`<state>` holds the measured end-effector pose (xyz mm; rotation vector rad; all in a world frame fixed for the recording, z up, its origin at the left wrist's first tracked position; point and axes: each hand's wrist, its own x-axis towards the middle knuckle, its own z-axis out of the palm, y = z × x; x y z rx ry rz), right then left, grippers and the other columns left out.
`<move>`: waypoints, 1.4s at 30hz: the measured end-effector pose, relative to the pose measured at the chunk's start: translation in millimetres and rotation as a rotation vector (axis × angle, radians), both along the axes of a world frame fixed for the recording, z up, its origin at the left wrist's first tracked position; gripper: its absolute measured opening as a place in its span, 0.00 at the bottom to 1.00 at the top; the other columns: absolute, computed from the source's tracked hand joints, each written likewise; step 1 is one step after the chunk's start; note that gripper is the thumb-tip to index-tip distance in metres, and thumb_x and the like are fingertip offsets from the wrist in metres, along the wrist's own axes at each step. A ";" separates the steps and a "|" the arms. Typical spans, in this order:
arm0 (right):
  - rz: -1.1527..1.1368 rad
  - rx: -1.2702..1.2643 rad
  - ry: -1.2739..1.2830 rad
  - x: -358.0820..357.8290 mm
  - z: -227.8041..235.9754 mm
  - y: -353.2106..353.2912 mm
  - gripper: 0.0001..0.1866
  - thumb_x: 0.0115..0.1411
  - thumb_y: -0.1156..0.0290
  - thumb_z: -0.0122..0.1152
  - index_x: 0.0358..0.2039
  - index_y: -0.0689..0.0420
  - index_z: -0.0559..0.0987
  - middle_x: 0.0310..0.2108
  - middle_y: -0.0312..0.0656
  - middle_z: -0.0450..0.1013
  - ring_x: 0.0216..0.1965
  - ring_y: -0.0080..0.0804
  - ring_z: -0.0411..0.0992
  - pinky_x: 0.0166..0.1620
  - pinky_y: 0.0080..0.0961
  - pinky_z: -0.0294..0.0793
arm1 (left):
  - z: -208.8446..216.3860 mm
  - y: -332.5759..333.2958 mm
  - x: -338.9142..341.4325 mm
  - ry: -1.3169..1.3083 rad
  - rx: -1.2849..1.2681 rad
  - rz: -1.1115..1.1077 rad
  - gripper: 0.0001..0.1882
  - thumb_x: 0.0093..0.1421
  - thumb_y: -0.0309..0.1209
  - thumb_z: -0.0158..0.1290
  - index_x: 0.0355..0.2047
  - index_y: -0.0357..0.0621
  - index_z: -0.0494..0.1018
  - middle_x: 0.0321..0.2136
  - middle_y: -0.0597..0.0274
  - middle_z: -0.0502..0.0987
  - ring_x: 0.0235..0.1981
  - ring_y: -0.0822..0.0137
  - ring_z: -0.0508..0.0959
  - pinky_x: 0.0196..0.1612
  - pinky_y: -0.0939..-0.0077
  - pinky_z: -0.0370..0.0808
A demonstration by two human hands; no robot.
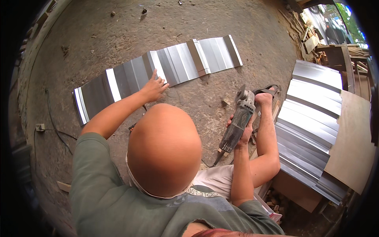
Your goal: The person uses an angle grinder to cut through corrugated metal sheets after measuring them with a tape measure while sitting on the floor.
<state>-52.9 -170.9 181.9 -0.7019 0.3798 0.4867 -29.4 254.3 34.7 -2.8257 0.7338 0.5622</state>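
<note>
Floor: bare concrete floor (118, 31) under us.
Sheet: our left hand (153, 87), grip spread, presses the corrugated metal sheet (177, 63); long axis left to right.
Grinder: our right hand (244, 132), grip wrapped around the angle grinder (239, 122), disc pointing away.

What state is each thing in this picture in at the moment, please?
Ribbed metal sheet: flat on the ground, left hand pressing its near edge.
Angle grinder: gripped in right hand, lifted clear of the sheet.
Stack of metal sheets: piled at the right, untouched.
</note>
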 end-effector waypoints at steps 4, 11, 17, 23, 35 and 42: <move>0.058 -0.195 0.061 4.7 7.1 5.3 0.46 0.65 0.24 0.35 0.51 0.60 0.74 0.35 0.48 0.77 0.30 0.41 0.80 0.32 0.39 0.85 | 16.5 8.3 9.9 0.044 0.041 -0.095 0.37 0.64 0.51 0.54 0.69 0.51 0.65 0.59 0.56 0.73 0.66 0.58 0.67 0.74 0.27 0.35; 0.232 -0.243 0.084 23.8 4.5 -3.8 0.48 0.63 0.22 0.41 0.51 0.60 0.76 0.38 0.49 0.79 0.33 0.42 0.82 0.34 0.41 0.87 | -10.3 18.2 5.8 -0.289 -0.023 -0.033 0.30 0.62 0.33 0.51 0.64 0.36 0.68 0.60 0.47 0.72 0.68 0.52 0.63 0.72 0.27 0.43; 0.244 -0.199 0.114 26.2 15.9 12.5 0.42 0.65 0.28 0.46 0.50 0.60 0.76 0.37 0.47 0.80 0.33 0.38 0.83 0.34 0.36 0.87 | -11.1 2.2 4.3 -0.340 0.033 0.031 0.26 0.62 0.31 0.50 0.59 0.32 0.73 0.59 0.41 0.72 0.65 0.46 0.67 0.65 0.37 0.61; 0.260 -0.298 0.041 17.1 10.6 8.0 0.32 0.64 0.43 0.64 0.50 0.62 0.75 0.39 0.49 0.79 0.35 0.38 0.82 0.37 0.34 0.87 | -2.1 -4.4 4.9 -0.240 0.050 0.057 0.23 0.62 0.31 0.50 0.54 0.30 0.77 0.56 0.44 0.76 0.64 0.47 0.69 0.64 0.47 0.65; 0.544 -0.716 0.128 8.3 -6.1 32.0 0.25 0.53 0.65 0.74 0.46 0.61 0.73 0.34 0.41 0.74 0.29 0.31 0.77 0.33 0.30 0.80 | 38.3 -2.8 -55.3 0.116 -0.176 0.165 0.43 0.54 0.49 0.65 0.65 0.38 0.67 0.64 0.49 0.68 0.68 0.48 0.63 0.70 0.30 0.53; 0.637 -0.863 0.062 -2.1 -32.8 70.7 0.29 0.51 0.63 0.78 0.48 0.61 0.72 0.35 0.41 0.75 0.30 0.29 0.77 0.34 0.28 0.79 | -4.3 -34.1 30.5 0.034 -0.354 0.396 0.66 0.41 0.66 0.69 0.76 0.57 0.51 0.77 0.56 0.45 0.78 0.48 0.42 0.70 0.21 0.45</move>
